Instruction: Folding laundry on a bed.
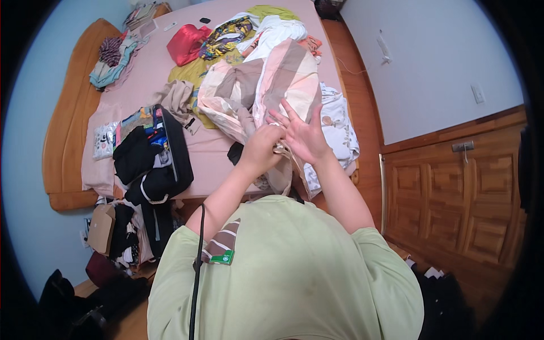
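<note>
My left hand (262, 149) is closed around a bunched edge of a quilt cover (293, 72) with pink, cream and brown-grey blocks. Beside it, my right hand (305, 137) shows its palm with the fingers spread, and nothing is gripped in it. The cover spreads from my hands up over the bed, and one part hangs down near my waist. Folded white bedding with a leaf print (340, 121) lies to the right of the cover. Beneath the cover's left side, a mustard-yellow cloth (182, 73) shows.
An open black suitcase (180, 148) full of clothes sits at the left of the bed (140, 85). A red satin bundle (185, 44), a patterned cloth (227, 38) and white cloth (280, 32) lie farther back. A wooden door (446, 191) stands at right.
</note>
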### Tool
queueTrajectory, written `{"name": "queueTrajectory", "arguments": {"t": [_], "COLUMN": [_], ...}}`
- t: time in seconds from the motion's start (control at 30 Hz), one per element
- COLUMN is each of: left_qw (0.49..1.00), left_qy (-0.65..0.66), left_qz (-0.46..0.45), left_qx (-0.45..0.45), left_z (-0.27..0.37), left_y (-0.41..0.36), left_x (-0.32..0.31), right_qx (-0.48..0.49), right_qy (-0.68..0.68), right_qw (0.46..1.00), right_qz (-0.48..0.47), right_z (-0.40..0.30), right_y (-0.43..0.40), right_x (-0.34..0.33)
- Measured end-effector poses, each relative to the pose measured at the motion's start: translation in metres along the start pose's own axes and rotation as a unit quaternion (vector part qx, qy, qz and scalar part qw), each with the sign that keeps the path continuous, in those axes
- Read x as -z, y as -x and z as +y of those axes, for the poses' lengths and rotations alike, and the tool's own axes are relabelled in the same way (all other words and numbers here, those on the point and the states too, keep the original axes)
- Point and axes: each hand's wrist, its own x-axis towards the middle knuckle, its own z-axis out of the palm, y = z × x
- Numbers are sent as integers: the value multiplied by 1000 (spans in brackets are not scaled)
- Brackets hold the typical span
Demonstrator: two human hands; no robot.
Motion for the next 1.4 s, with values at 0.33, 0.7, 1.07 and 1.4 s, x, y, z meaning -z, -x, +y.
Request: {"name": "queueTrajectory", "arguments": {"t": [0.33,0.7,1.07,1.4], "left_qw": [999,979,977,973], "left_qy": [-6,-28,-17,15], "left_qz": [11,115,160,163], "left_qx": [44,164,140,160], "left_z": [17,18,5,4], "left_y": [-60,-95,-127,-133], "left_x": [17,35,48,48], "right_qx": [97,41,31,-58], "right_qy": [573,749,487,401], "right_qw": [792,603,811,795], "right_qz": [190,270,323,453], "right_z": [8,81,112,154], "right_y": [70,135,151,150], "right_x": [11,66,133,202]}}
